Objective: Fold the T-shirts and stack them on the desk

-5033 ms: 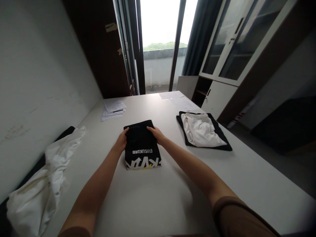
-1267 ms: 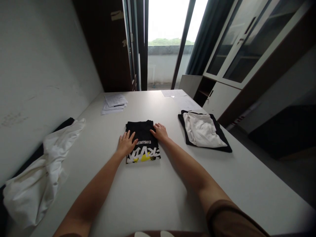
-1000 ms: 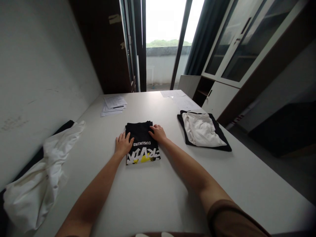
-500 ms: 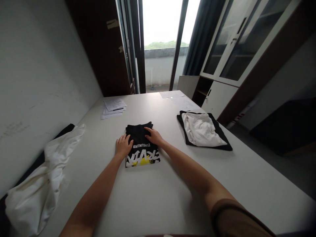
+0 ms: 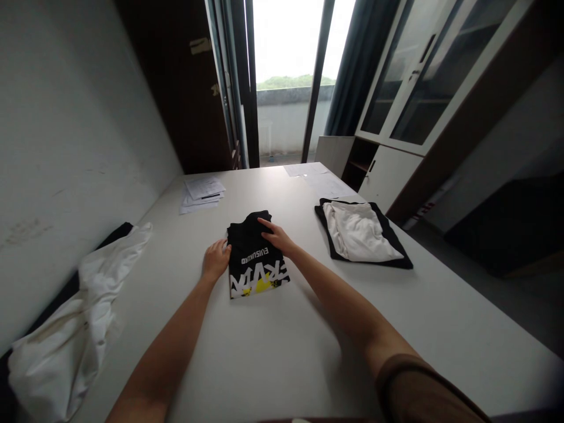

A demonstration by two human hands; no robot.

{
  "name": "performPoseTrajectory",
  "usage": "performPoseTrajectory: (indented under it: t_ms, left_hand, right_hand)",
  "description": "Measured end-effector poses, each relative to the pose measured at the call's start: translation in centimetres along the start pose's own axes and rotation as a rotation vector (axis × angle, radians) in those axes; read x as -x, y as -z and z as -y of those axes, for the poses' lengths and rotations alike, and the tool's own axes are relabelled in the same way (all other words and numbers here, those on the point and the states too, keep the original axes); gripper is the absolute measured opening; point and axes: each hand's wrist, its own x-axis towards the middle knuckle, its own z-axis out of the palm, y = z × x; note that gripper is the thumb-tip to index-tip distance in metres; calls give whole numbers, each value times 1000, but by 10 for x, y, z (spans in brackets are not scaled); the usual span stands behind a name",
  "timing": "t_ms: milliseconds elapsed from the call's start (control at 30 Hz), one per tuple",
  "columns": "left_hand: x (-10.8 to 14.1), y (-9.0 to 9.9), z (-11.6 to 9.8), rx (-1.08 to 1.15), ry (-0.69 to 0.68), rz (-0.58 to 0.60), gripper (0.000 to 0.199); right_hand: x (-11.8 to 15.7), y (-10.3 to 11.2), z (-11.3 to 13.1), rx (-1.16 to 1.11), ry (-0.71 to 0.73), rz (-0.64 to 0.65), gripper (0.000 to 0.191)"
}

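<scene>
A folded black T-shirt (image 5: 251, 241) with white lettering and a yellow patch lies on the white table in front of me. At its left edge, my left hand (image 5: 215, 258) has its fingers curled and closed on the cloth; part of the grip is hidden. My right hand (image 5: 278, 238) rests over the shirt's upper right side. Its thumb and forefinger are stretched apart on top of the fabric, while the other fingers are mostly out of sight. The far edge of the shirt is slightly bunched.
Right of the shirt, a white folded garment (image 5: 361, 229) sits on a black one (image 5: 408, 262). Rumpled white cloth (image 5: 66, 346) lies along the left wall over something black. Papers (image 5: 202, 191) are at the back left, and more sheets (image 5: 326, 182) at the far right.
The shirt has shifted slightly right and turned a little. My left hand has drawn from the shirt's top to its left edge. The right hand stays on the upper right side.
</scene>
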Motion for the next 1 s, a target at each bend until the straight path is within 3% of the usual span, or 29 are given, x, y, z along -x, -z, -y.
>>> performPoseTrajectory:
  t_ms: [200,333,500,600,700,867,1000]
  left_hand:
    - [2,-2,-4,109,-32,14,45]
    - [4,-1,-16,318,-27,75,46]
    - [-6,-2,-42,887,88,234,59]
    - [-11,-8,-62,1282,210,402,70]
    - [-13,-17,-79,1471,331,568,76]
    - [-31,-29,-98,1552,241,414,74]
    - [-48,-48,-115,1588,222,429,84]
  right_hand:
    - [-3,27,28,-208,50,4,73]
    - [9,24,58,-258,73,66,73]
    - [34,11,91,-330,95,149,72]
    - [45,13,99,-356,86,178,71]
    - [51,26,97,-347,61,158,70]
    - [59,71,72,-310,-14,-1,76]
    - [77,107,43,-279,-58,-148,77]
